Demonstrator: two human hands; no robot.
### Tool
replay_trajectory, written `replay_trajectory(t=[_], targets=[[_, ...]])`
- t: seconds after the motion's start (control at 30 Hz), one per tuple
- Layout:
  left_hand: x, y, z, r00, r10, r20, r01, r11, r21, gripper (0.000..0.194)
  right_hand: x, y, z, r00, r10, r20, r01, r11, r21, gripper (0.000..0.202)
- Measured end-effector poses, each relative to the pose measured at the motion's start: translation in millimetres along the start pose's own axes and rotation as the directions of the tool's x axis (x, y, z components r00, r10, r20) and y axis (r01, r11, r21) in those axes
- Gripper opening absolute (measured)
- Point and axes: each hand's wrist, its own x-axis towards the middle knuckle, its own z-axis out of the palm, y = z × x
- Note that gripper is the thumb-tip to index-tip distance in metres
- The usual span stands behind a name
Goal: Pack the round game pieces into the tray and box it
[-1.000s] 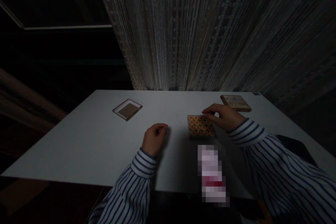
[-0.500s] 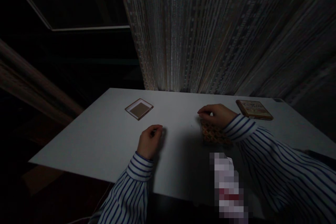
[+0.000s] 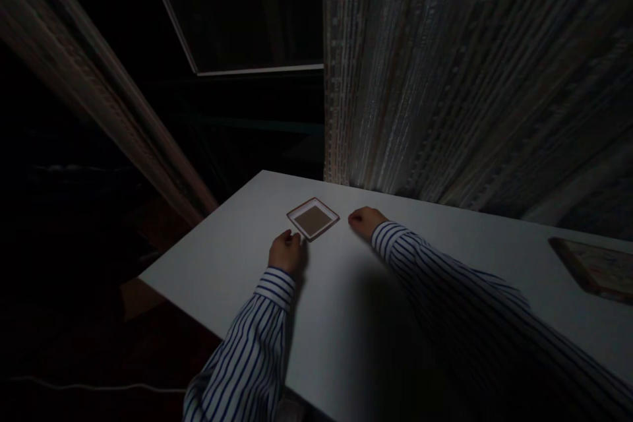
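A shallow square box with a pale inner rim and a brown bottom lies on the white table, one corner toward me. Close to its near left side is my left hand, loosely curled, with a small gap between thumb and forefinger and nothing visible in it. My right hand is just past the box's right corner, apart from it. Its fingers are pinched together; whatever they may hold is too small and dark to make out. Striped sleeves cover both forearms.
A flat brown-edged box with a patterned top lies at the table's right. Behind the table hangs a string curtain, beside a dark framed window. A pale cord runs low on the left.
My view has turned left. My right hand has moved left, from over a cluster of small brown pieces to beside the square box. My left hand is nearer the box, its fingertips slightly parted.
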Motion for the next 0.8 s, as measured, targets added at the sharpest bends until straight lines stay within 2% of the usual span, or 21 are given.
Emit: replay_trajectory(t=[0.17, 0.4, 0.6, 0.8], targets=[[19, 4, 4.9, 1.0, 0.015, 0.027, -0.017, 0.998, 0.066, 0.027, 31, -16, 25, 0.997, 0.071, 0.003, -0.071, 0.997, 0.012, 0.029], [27, 11, 10.0, 0.997, 0.044, 0.063, -0.049, 0.995, 0.092, 0.023, 47, -24, 34, 0.991, 0.136, 0.012, -0.136, 0.99, 0.028, 0.029], [21, 13, 9.0, 0.998, 0.057, 0.031, -0.057, 0.998, 0.017, 0.027, 33, -25, 21, 0.987, 0.16, -0.002, -0.158, 0.977, 0.146, 0.026], [0, 26, 4.6, 0.997, 0.078, 0.01, -0.075, 0.988, -0.138, 0.035, 3, -17, -8, 0.989, 0.147, -0.029, -0.123, 0.909, 0.399, 0.025]])
